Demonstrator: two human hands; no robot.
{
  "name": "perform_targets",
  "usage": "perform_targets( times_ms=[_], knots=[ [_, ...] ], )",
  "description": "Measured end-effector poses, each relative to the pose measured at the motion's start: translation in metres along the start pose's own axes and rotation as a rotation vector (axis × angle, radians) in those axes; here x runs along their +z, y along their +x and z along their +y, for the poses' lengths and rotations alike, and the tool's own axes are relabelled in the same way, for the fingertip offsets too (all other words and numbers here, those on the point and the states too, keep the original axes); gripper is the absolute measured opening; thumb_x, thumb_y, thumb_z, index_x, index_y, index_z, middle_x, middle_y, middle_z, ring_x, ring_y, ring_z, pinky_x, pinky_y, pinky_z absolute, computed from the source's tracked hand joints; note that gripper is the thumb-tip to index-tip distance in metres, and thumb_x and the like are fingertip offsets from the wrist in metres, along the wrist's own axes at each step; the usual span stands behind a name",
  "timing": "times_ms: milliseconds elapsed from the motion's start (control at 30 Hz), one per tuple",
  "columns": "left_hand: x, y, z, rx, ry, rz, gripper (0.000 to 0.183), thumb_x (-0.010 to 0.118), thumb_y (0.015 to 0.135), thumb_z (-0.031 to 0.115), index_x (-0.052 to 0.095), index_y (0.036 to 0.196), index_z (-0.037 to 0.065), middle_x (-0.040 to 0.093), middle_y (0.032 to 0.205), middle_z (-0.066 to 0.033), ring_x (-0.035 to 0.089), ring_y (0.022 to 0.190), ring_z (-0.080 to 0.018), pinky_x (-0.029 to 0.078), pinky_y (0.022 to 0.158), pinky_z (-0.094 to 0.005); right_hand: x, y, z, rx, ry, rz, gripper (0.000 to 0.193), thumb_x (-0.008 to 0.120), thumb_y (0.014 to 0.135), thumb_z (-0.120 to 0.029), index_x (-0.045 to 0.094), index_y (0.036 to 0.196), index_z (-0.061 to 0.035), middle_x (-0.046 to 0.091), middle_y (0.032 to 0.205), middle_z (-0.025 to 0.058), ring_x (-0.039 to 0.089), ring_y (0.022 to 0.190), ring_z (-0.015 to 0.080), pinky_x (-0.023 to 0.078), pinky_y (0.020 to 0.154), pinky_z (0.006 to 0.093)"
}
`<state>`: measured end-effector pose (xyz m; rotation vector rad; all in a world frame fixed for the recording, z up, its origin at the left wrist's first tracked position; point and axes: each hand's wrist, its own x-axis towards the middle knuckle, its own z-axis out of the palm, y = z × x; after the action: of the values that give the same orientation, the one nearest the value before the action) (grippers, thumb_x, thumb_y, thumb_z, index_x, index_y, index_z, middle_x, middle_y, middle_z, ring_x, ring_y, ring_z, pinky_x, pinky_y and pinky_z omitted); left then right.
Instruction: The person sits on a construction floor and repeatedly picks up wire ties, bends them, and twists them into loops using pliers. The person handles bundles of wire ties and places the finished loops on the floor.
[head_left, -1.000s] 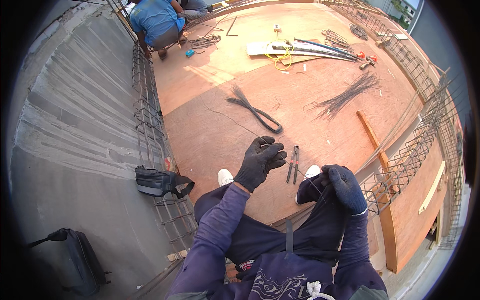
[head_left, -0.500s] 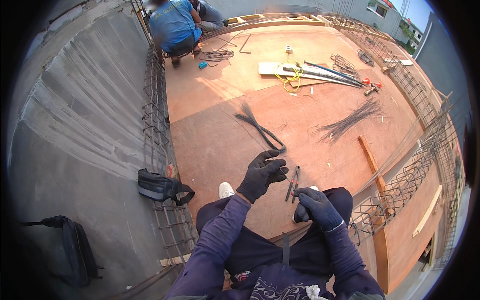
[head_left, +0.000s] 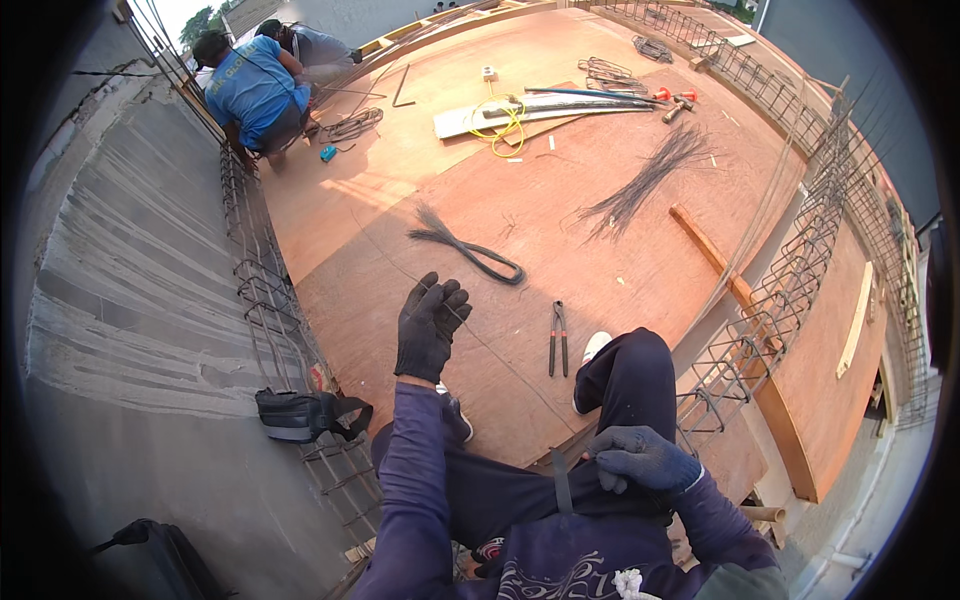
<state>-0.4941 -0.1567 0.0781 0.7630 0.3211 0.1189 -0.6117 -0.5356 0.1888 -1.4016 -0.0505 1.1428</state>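
Observation:
A long thin wire point(head_left: 512, 372) stretches slantwise between my hands, and its free end runs on past the left one over the plywood. My left hand point(head_left: 432, 322), in a dark glove, has its fingers curled around the wire. Down over my lap, my gloved right hand point(head_left: 640, 462) pinches near the wire's other end; its fingertips are partly hidden. Pincers point(head_left: 558, 342) with dark handles and reddish bands lie on the plywood point(head_left: 380, 310) beyond my knees. Farther off rests a folded bundle of dark tie wire point(head_left: 470, 247).
A loose wire bundle point(head_left: 652, 180) spreads at the right. Behind it are a white board point(head_left: 465, 122), a yellow cord point(head_left: 512, 135) and a hammer point(head_left: 680, 105). Rebar cages point(head_left: 790, 300) edge the deck, with a black bag point(head_left: 300, 415) at left. Two people point(head_left: 255, 95) crouch far left.
My hands have moved apart, the left one forward and left, the right one back to my lap, drawing the wire out between them. The whole view has shifted.

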Motion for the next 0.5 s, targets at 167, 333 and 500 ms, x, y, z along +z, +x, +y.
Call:
perform_targets(
  times_ms=[167,333,500],
  knots=[
    [0.026,0.024,-0.031,-0.141,0.086,-0.112,0.044,0.061,0.106,0.012,0.043,0.144,0.002,0.069,0.117,-0.0217,0.075,0.097,-0.0305,0.065,0.080,-0.0427,0.002,-0.014,0.015,0.011,0.013,-0.053,0.025,0.064,0.106,-0.020,0.068,0.121,-0.0007,0.069,0.090,0.0021,0.063,0.078,0.0064,0.053,0.071,0.0234],
    [0.129,0.063,-0.065,-0.238,0.061,-0.387,0.037,0.061,0.105,0.012,0.046,0.138,0.003,0.069,0.116,-0.0202,0.074,0.095,-0.0292,0.065,0.078,-0.0419,-0.011,-0.020,0.026,-0.207,-0.177,0.128,0.025,0.065,0.105,-0.022,0.067,0.119,-0.0011,0.074,0.094,0.0073,0.070,0.085,0.0132,0.055,0.078,0.0285],
    [0.276,0.076,-0.068,-0.230,0.223,-0.558,0.052,0.065,0.105,0.023,0.043,0.145,-0.003,0.064,0.128,-0.0239,0.072,0.106,-0.0304,0.064,0.087,-0.0419,-0.031,-0.007,0.009,-0.411,-0.169,0.492,0.026,0.066,0.104,-0.022,0.067,0.118,0.0007,0.076,0.097,0.0128,0.074,0.091,0.0185,0.057,0.083,0.0324]
  ],
)
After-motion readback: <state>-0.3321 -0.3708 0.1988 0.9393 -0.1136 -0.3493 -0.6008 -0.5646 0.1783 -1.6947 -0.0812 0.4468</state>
